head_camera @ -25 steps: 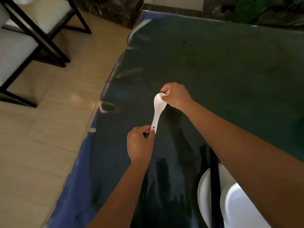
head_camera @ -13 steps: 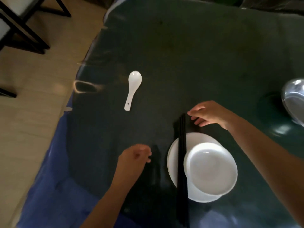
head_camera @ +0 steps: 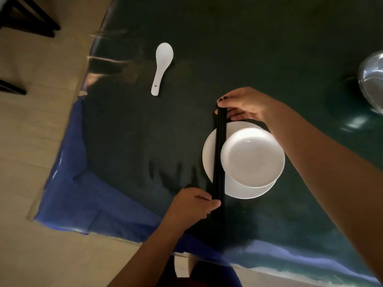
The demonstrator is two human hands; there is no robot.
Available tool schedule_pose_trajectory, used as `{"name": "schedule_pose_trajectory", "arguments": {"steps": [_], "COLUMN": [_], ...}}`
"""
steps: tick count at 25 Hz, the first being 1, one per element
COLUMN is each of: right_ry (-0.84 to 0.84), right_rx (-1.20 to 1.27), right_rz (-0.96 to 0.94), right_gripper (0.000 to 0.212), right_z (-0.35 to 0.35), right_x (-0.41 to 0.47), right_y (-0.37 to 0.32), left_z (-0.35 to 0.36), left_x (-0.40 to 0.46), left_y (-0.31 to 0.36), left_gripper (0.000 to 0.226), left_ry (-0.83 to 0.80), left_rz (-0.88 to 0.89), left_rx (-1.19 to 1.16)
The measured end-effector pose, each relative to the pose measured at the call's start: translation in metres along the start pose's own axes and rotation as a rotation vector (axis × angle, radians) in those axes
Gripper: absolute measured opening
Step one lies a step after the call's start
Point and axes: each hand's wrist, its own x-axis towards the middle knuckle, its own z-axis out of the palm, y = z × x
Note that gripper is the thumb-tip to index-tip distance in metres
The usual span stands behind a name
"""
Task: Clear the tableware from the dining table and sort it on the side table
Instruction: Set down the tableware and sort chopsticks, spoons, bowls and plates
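Note:
Black chopsticks (head_camera: 219,154) lie lengthwise across the left side of a white plate (head_camera: 209,160), with a white bowl (head_camera: 252,157) resting on the plate beside them. My right hand (head_camera: 243,105) pinches the far end of the chopsticks. My left hand (head_camera: 193,205) grips their near end, just below the plate's rim. A white ceramic spoon (head_camera: 161,66) lies by itself on the dark table (head_camera: 259,59), bowl end away from me, up and left of the plate.
A glass or metal bowl (head_camera: 372,79) sits at the right edge of view. A blue cloth (head_camera: 83,208) hangs over the table's near left corner. Dark chair legs (head_camera: 31,15) stand on the tiled floor at top left.
Both hands let go of the spoon, which now lies on the table. They moved to the chopsticks on the plate and closed on their two ends.

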Motion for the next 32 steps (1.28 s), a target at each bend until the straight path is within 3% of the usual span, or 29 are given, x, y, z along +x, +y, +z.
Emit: {"name": "schedule_pose_trajectory", "arguments": {"steps": [7, 15, 25, 29, 32], "right_ry": [-0.035, 0.071, 0.131, 0.155, 0.186], "right_rx": [0.1, 0.291, 0.382, 0.371, 0.335], "right_rz": [-0.058, -0.111, -0.195, -0.156, -0.098], "right_gripper": [0.009, 0.008, 0.009, 0.012, 0.011], "right_z": [0.0, -0.008, 0.029, 0.05, 0.064], "right_x": [0.004, 0.021, 0.1, 0.146, 0.176], "right_y": [-0.001, -0.035, -0.167, -0.204, -0.218], "left_z": [0.009, -0.035, -0.149, -0.191, -0.213], "left_x": [-0.009, 0.003, 0.051, 0.08, 0.094], "left_y": [0.006, 0.013, 0.072, 0.091, 0.096], "left_gripper": [0.015, 0.032, 0.03, 0.024, 0.029], "left_ry": [-0.224, -0.046, 0.237, 0.425, 0.654], "left_rz": [0.003, 0.159, 0.322, 0.358, 0.408], "left_rx": [-0.325, -0.594, -0.971, -0.819, -0.329]}}
